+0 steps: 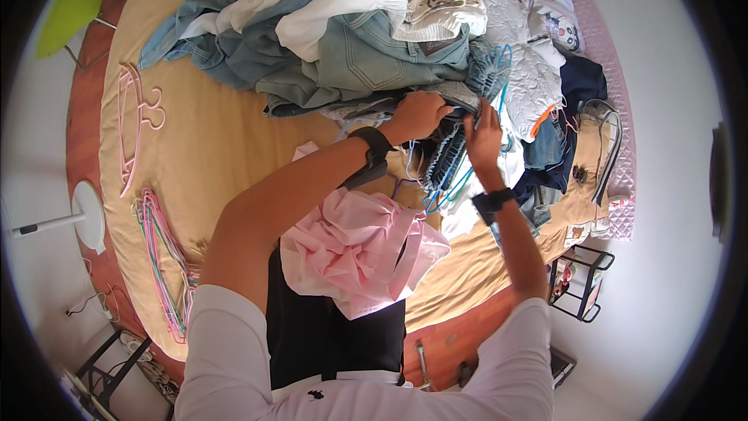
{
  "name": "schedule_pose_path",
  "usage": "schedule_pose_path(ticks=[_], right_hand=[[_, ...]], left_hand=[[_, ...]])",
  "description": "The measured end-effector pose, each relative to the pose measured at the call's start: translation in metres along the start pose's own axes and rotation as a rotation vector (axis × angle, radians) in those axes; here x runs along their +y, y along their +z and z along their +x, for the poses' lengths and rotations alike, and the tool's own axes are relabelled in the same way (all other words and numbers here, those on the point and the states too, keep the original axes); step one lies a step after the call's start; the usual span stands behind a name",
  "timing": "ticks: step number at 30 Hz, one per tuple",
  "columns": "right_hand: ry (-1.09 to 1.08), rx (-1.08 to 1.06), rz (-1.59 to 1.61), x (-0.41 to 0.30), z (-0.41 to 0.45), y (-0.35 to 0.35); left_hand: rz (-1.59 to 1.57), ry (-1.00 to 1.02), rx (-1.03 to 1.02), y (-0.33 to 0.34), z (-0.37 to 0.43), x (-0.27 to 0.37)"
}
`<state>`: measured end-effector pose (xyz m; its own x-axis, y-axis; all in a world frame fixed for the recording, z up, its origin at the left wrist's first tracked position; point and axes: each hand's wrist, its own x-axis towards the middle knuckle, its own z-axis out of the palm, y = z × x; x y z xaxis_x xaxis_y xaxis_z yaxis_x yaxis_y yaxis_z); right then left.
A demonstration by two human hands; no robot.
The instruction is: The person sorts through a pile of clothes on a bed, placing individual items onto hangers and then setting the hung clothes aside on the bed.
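My left hand [418, 116] has its fingers curled around the edge of a grey garment [453, 92] by the jeans pile. Beside it my right hand [485, 137] grips the same garment's dark edge, its fingertips partly hidden in the folds. Just below the hands lie dark blue denim with a gathered waist [444, 152] and blue wire hangers [433, 202], partly under other cloth. A crumpled pink garment [356, 245] rests over my lap and the bed's edge. Above my hands, jeans [362, 58] are heaped with a white ruffled garment [438, 9] on top.
A silvery padded jacket [508, 52] lies right of the pile. Pink hangers [135, 128] and a bundle of coloured hangers [160, 263] lie along the left side of the tan bed sheet [222, 146]. A black metal rack [578, 280] stands at the right.
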<state>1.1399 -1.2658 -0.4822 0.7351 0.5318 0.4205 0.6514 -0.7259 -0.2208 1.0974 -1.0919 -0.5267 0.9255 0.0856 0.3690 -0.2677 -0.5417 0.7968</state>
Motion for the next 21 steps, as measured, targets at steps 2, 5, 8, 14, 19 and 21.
schedule_pose_path(ticks=[2,5,8,14,19,21], right_hand=[[0.025,0.084,0.013,-0.009,-0.003,0.010],[0.056,0.100,0.063,-0.010,0.005,0.014],[0.083,-0.011,0.118,0.000,0.018,0.011],[0.082,-0.075,0.148,0.016,0.027,0.019],[0.051,-0.126,0.134,0.025,0.023,0.018],[-0.012,-0.130,0.101,0.025,0.022,0.014]], left_hand=[[-0.004,-0.006,0.021,0.001,0.000,0.002],[0.040,-0.038,-0.068,0.002,0.006,0.004],[0.168,-0.177,-0.267,0.012,0.023,0.010],[0.167,-0.402,0.074,0.047,0.027,0.031],[0.152,-0.397,0.252,0.051,0.016,0.024],[0.147,-0.328,0.239,0.045,0.011,0.020]])
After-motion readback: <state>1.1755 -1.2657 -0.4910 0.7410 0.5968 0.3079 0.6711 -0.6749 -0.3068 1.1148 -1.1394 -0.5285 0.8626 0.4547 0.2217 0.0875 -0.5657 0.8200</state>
